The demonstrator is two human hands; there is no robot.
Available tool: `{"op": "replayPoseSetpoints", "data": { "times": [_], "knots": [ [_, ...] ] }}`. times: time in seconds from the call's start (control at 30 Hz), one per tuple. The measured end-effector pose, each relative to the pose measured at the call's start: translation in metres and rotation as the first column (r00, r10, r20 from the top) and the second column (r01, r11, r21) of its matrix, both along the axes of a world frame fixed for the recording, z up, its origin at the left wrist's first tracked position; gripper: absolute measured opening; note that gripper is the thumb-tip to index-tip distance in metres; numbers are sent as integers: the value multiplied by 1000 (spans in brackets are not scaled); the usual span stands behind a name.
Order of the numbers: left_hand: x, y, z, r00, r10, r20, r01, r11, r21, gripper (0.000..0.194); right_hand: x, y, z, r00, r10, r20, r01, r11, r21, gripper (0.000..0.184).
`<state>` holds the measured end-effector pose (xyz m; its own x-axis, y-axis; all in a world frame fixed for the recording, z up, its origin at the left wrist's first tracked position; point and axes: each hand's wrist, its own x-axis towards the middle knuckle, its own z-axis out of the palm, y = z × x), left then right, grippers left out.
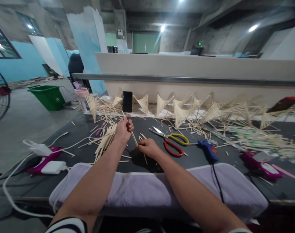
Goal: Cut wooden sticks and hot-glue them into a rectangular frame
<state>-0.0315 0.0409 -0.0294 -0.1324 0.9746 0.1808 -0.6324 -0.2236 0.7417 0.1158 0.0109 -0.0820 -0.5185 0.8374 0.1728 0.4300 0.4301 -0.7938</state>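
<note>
Fingers closed, my left hand grips a thin wooden stick that slants down toward my right hand. My right fingertips pinch its lower end. Whether it is one stick or a few together, I cannot tell. Left of my hands lies a loose pile of wooden sticks. Scissors with one yellow and one red handle rest open to the right. A blue glue gun lies further right. Behind my left hand stands a black phone, upright.
Twisted fan-shaped stick structures line the back below a white partition. Magenta power strips sit at both sides, with white chargers and cables at left. A lilac cushion lies along the front edge. A green bin stands on the floor.
</note>
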Motion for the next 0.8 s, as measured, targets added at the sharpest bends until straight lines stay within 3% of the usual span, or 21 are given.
{"op": "replayPoseSetpoints", "data": {
  "times": [0.2,0.4,0.47,0.57,0.67,0.8],
  "knots": [
    [-1,4,-2,1000,12,22,-12,1000,-9,9,-2,0,-1,1000,9,19,-10,1000,16,24],
    [-6,7,0,991,22,130,-14,998,-62,9,3,7,-4,980,178,-94,-191,968,-162,25],
    [-8,8,0,988,26,153,-14,997,-79,9,7,9,-3,984,161,-82,-168,981,-101,25],
    [-8,8,0,984,26,176,-11,996,-84,11,11,11,-1,989,146,-3,-145,984,99,22],
    [-7,8,-1,982,19,189,-4,997,-77,11,11,12,-1,979,179,98,-200,938,282,21],
    [-5,8,-3,980,23,198,-6,996,-86,12,7,10,-2,959,187,214,-258,887,382,20]
  ]
}}
